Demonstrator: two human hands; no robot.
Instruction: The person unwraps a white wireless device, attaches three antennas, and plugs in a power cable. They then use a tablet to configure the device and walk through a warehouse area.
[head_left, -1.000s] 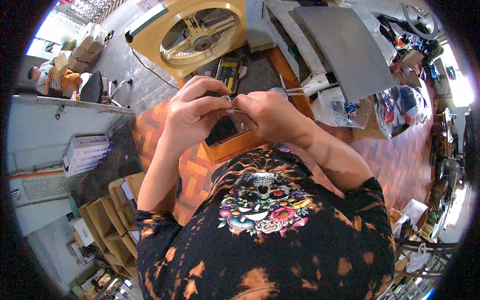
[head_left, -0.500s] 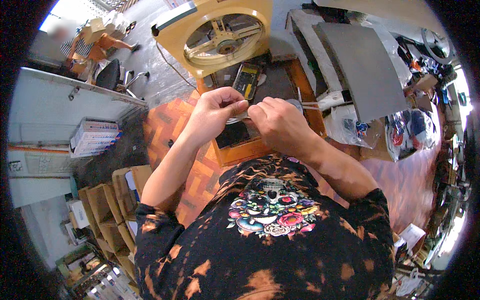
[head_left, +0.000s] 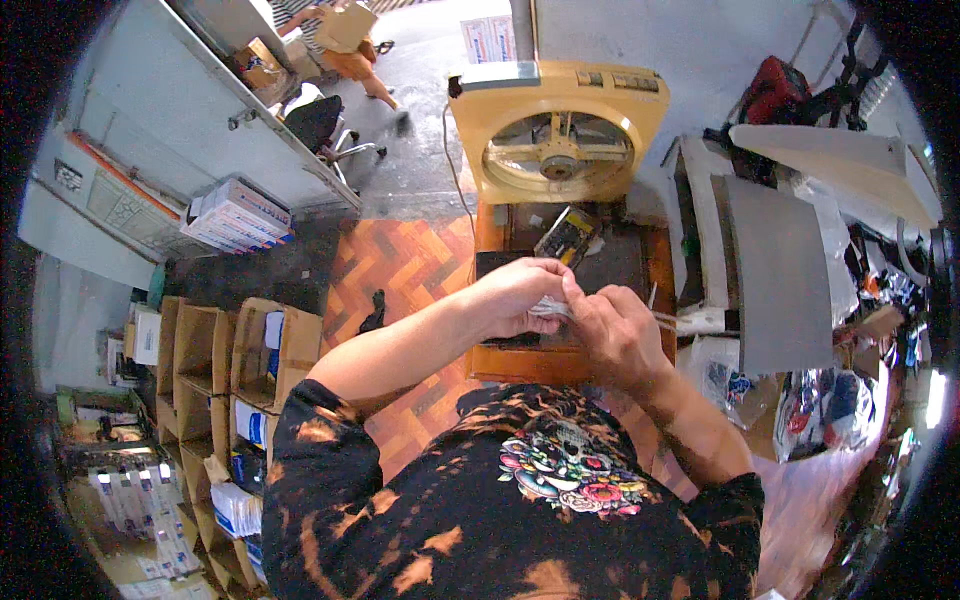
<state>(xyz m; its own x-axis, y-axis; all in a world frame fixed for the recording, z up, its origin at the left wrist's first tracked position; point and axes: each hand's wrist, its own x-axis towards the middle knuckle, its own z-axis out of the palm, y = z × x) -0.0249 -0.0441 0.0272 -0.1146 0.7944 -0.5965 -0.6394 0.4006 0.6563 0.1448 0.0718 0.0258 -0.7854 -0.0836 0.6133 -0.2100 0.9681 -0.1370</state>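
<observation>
Gripping a small, pale bundle of thin, bendy strands [head_left: 548,308], the left hand [head_left: 525,292] curls its fingers around it above the worktop [head_left: 515,363]. The right hand [head_left: 620,332] meets it there with bent fingers; whether these also grasp the bundle cannot be told. Smooth orange-brown wood edges the dark worktop, where a black-and-yellow case [head_left: 567,236] lies beyond the hands. At the far end stands a boxy, cream-yellow fan [head_left: 645,110] with a round opening and spokes. To the right are a flat, matte grey panel [head_left: 780,270] and a crinkled, see-through plastic bag [head_left: 712,365]. Herringbone wood covers the floor [head_left: 400,255].
</observation>
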